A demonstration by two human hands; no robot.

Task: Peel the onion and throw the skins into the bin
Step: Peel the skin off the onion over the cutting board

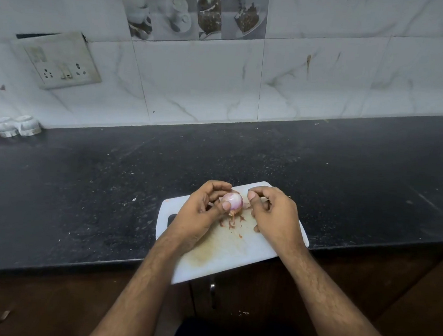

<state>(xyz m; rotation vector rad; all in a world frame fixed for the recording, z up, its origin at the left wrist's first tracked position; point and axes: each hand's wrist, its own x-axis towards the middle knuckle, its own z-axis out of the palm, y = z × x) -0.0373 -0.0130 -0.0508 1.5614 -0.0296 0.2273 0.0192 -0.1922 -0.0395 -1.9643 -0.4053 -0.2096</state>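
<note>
onion (232,201): one, gripped by left hand (202,211); right hand (272,214): curled, grip unclear; skins (233,222): several

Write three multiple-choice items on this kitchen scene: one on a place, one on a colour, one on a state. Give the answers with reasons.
1. Where do the loose onion skins lie?
A. on the cutting board
B. on the bare countertop
C. in a bin

2. What colour is the countertop?
A. white
B. black
C. wooden brown

3. What state is the onion in?
A. whole, untouched
B. sliced
C. mostly peeled

Answers: 1 A, skins lie scattered on the white cutting board. 2 B, the speckled surface is black. 3 C, the left hand holds it, with pale purple flesh bared.
</note>
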